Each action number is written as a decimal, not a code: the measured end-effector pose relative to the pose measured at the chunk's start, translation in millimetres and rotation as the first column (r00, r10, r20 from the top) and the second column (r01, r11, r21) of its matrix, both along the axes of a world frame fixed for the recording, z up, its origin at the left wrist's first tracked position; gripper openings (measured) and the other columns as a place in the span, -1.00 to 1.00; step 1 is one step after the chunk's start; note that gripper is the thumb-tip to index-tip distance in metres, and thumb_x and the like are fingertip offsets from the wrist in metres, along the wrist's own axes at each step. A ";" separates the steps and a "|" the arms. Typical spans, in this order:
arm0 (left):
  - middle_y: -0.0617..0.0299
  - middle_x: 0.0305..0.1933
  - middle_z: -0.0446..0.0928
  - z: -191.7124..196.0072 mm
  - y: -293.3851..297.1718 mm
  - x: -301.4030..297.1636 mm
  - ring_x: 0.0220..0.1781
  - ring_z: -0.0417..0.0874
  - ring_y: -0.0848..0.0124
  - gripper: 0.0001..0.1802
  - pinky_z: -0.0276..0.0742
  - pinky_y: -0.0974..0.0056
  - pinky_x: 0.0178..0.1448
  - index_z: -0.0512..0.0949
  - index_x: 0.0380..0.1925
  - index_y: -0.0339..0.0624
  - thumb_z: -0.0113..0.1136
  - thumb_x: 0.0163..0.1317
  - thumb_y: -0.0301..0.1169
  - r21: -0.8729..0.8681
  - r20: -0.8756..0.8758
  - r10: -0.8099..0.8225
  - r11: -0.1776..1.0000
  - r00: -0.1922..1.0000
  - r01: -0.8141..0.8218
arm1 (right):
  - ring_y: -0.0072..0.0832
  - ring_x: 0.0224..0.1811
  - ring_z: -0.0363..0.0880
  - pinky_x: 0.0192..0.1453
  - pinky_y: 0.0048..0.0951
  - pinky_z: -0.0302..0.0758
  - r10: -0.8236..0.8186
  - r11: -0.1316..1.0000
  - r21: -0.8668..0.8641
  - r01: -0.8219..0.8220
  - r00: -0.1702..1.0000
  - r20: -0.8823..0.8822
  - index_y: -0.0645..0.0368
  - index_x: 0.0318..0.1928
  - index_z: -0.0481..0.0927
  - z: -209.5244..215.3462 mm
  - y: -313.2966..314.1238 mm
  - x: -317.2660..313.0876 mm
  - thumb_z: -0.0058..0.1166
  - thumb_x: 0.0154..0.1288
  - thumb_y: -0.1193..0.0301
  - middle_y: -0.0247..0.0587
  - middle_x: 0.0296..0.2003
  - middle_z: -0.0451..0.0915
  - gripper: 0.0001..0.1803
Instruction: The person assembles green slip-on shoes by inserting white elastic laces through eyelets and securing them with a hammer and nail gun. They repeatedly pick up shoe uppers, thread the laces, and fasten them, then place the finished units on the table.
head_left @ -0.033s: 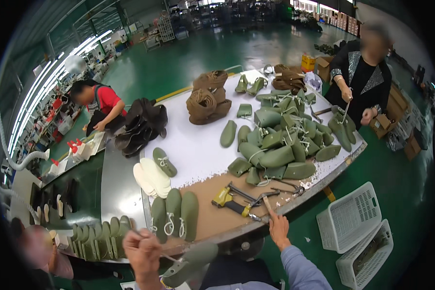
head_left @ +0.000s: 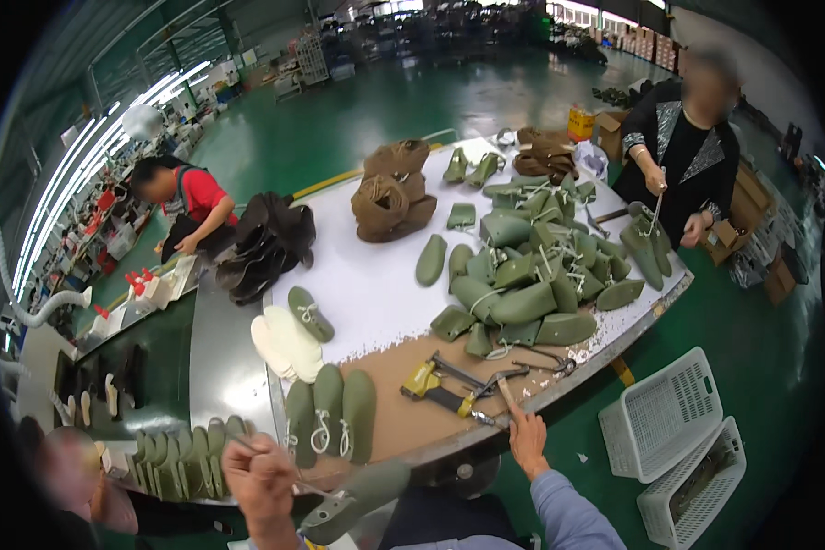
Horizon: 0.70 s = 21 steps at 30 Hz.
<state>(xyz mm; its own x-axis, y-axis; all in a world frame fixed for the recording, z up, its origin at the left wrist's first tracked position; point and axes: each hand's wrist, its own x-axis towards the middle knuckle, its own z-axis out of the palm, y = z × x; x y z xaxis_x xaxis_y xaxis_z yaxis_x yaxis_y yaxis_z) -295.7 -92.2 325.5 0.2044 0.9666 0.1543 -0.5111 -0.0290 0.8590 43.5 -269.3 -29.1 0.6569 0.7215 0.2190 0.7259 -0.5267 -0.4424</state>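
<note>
My left hand (head_left: 258, 478) is closed in a fist, slightly blurred, at the lower left. A thin pale strand runs from it to a green shoe last (head_left: 371, 490) below the table edge; whether it is cord or rod I cannot make out. With its fingers at the end of the wooden handle, my right hand (head_left: 528, 442) grips a hammer (head_left: 506, 392) lying at the table's front edge. Beside the hammer rests a yellow-and-black air-powered tool (head_left: 435, 390). Three green lasts with white cords (head_left: 328, 412) stand between my hands.
A heap of green lasts (head_left: 522, 266) covers the table's right half. Brown boot uppers (head_left: 390, 206), dark uppers (head_left: 266, 243) and cream insoles (head_left: 284, 344) lie farther left. White crates (head_left: 665, 412) stand on the floor at right. Co-workers stand at far right, far left and lower left.
The view has shifted slightly. My left hand has moved a little to the left, with the last below it; my right hand stays at the hammer's handle.
</note>
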 end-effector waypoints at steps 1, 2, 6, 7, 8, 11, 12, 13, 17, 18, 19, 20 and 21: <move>0.19 -0.54 0.44 15.3 7.2 0.9 -0.75 0.20 0.62 -0.79 0.05 0.48 -0.75 0.48 -0.30 -0.24 0.38 0.20 -0.58 0.013 0.021 0.029 0.999 0.999 -0.029 | 0.00 -0.16 0.48 -0.06 0.01 0.40 -0.022 1.000 0.001 0.022 0.999 0.023 -0.05 0.28 0.56 -2.5 2.5 -2.1 0.26 0.26 0.43 -0.02 -0.19 0.56 -0.46; 0.14 -0.54 0.45 19.3 17.2 -0.7 -0.78 0.16 0.61 -0.76 0.06 0.50 -0.75 0.51 -0.27 -0.23 0.45 0.21 -0.49 0.091 0.065 -0.016 0.996 0.998 0.010 | -0.04 -0.10 0.50 -0.01 0.01 0.40 -0.047 0.997 -0.059 0.050 0.997 0.055 -0.05 0.23 0.59 14.6 7.6 -8.1 0.27 0.23 0.42 -0.07 -0.14 0.59 -0.48; 0.07 -0.50 0.54 23.9 70.0 10.0 -0.77 0.26 0.58 -0.73 0.13 0.48 -0.73 0.53 -0.24 -0.21 0.48 0.24 -0.42 0.170 0.059 -0.136 0.978 0.989 0.124 | -0.11 0.15 0.49 0.16 -0.06 0.40 0.054 0.989 0.122 -0.078 0.980 0.192 -0.09 0.15 0.66 24.6 50.5 -24.7 0.28 0.25 0.28 -0.14 0.07 0.61 -0.57; 0.05 -0.49 0.57 21.4 84.2 15.5 -0.76 0.28 0.57 -0.73 0.16 0.47 -0.73 0.53 -0.24 -0.21 0.48 0.24 -0.42 0.168 0.039 -0.155 0.975 0.987 0.146 | -0.13 0.19 0.47 0.18 -0.06 0.40 0.112 0.987 0.092 -0.128 0.980 0.167 -0.11 0.17 0.65 23.9 66.1 -35.0 0.29 0.25 0.25 -0.18 0.09 0.60 -0.55; 0.04 -0.47 0.58 16.0 98.1 20.1 -0.75 0.31 0.56 -0.75 0.18 0.47 -0.71 0.53 -0.25 -0.21 0.46 0.26 -0.44 0.164 0.038 -0.174 0.972 0.984 0.166 | -0.15 0.22 0.45 0.21 -0.06 0.39 0.175 0.980 0.065 -0.185 0.975 0.134 -0.12 0.19 0.64 24.9 82.9 -47.2 0.30 0.25 0.22 -0.22 0.12 0.59 -0.53; 0.01 -0.42 0.64 -0.5 145.9 40.9 -0.70 0.40 0.50 -0.84 0.29 0.46 -0.65 0.52 -0.30 -0.22 0.36 0.29 -0.56 0.088 0.033 -0.205 0.976 0.978 0.201 | -0.22 0.24 0.45 0.30 -0.02 0.35 0.179 0.984 -0.012 -0.179 0.982 0.066 -0.18 0.24 0.59 24.5 116.9 -69.5 0.36 0.21 0.17 -0.36 0.12 0.59 -0.45; 0.03 -0.43 0.64 -2.5 163.5 47.0 -0.69 0.46 0.45 -0.86 0.36 0.44 -0.62 0.51 -0.32 -0.24 0.31 0.28 -0.62 0.050 -0.027 -0.225 0.973 0.974 0.226 | -0.22 0.24 0.44 0.31 -0.01 0.34 0.173 0.984 -0.053 -0.169 0.982 0.080 -0.18 0.23 0.60 16.2 117.7 -70.1 0.36 0.20 0.16 -0.37 0.12 0.59 -0.45; 0.02 -0.42 0.64 -8.7 178.2 54.0 -0.66 0.51 0.43 -0.86 0.41 0.43 -0.59 0.51 -0.32 -0.25 0.31 0.28 -0.63 0.044 -0.054 -0.251 0.966 0.967 0.253 | -0.23 0.25 0.44 0.32 -0.01 0.33 0.171 0.982 -0.094 -0.162 0.981 0.093 -0.18 0.21 0.60 10.7 118.8 -69.1 0.36 0.19 0.16 -0.37 0.12 0.60 -0.46; 0.04 -0.38 0.67 -41.7 217.2 90.5 -0.49 0.67 0.36 -0.88 0.63 0.32 -0.39 0.53 -0.28 -0.30 0.32 0.30 -0.61 0.032 -0.142 -0.333 0.940 0.932 0.341 | -0.27 0.25 0.44 0.35 0.02 0.29 0.092 0.990 -0.122 -0.074 0.983 0.157 -0.17 0.17 0.62 17.8 130.4 -62.7 0.38 0.16 0.20 -0.34 0.09 0.62 -0.48; 0.07 -0.38 0.66 -51.5 223.2 101.5 -0.48 0.68 0.35 -0.86 0.65 0.32 -0.37 0.51 -0.30 -0.27 0.33 0.32 -0.59 0.024 -0.187 -0.341 0.936 0.921 0.351 | -0.28 0.25 0.45 0.36 0.02 0.28 0.057 0.992 -0.123 -0.036 0.984 0.170 -0.16 0.17 0.62 20.6 131.6 -63.1 0.38 0.16 0.20 -0.34 0.09 0.62 -0.48; 0.07 -0.36 0.67 -60.1 228.9 110.2 -0.46 0.69 0.35 -0.86 0.67 0.31 -0.33 0.52 -0.29 -0.28 0.33 0.32 -0.58 0.007 -0.198 -0.354 0.932 0.914 0.362 | -0.25 0.26 0.45 0.37 0.02 0.28 0.019 0.992 -0.129 -0.004 0.994 0.111 -0.13 0.19 0.62 23.4 136.1 -63.8 0.36 0.19 0.23 -0.31 0.11 0.62 -0.48; 0.06 -0.35 0.67 -68.5 233.4 118.4 -0.44 0.71 0.35 -0.86 0.68 0.30 -0.29 0.52 -0.28 -0.29 0.33 0.32 -0.58 -0.011 -0.208 -0.365 0.928 0.907 0.371 | -0.22 0.26 0.46 0.39 0.01 0.29 -0.020 0.990 -0.137 0.027 0.998 0.054 -0.09 0.21 0.61 27.3 140.1 -63.3 0.34 0.22 0.25 -0.28 0.13 0.63 -0.49; 0.06 -0.34 0.68 -75.8 236.5 125.5 -0.42 0.72 0.34 -0.86 0.70 0.29 -0.25 0.52 -0.28 -0.29 0.33 0.32 -0.57 -0.028 -0.217 -0.377 0.924 0.900 0.380 | -0.20 0.27 0.47 0.41 0.01 0.30 -0.059 0.988 -0.146 0.058 0.998 -0.002 -0.05 0.23 0.60 32.4 144.6 -62.1 0.32 0.26 0.27 -0.25 0.15 0.63 -0.49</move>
